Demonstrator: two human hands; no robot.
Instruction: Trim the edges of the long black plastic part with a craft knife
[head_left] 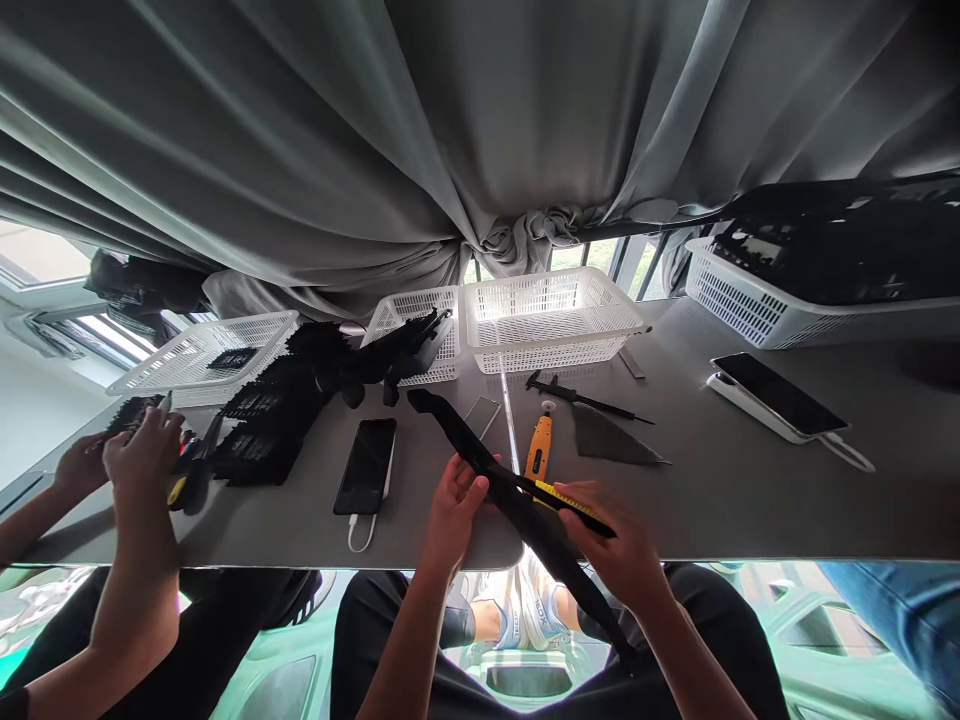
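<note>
Head view: left hand pinches a long black plastic strip near its middle; the strip runs from 11 o'clock over the table down past the near edge toward 5 o'clock, across the lap. Right hand is clenched round a yellow-and-black utility knife, laid against the strip just right of the left hand. Progress, my read: trimming under way on this one piece, and the nearest white mesh basket at 12 o'clock looks empty, so little is finished. Black moulded parts are piled at 10 o'clock, matte and jagged. Orange rotary tool, dark phone with white cable and a grey sheet offcut lie on the smooth grey table. A co-worker's hands at 9 o'clock handle small parts.
</note>
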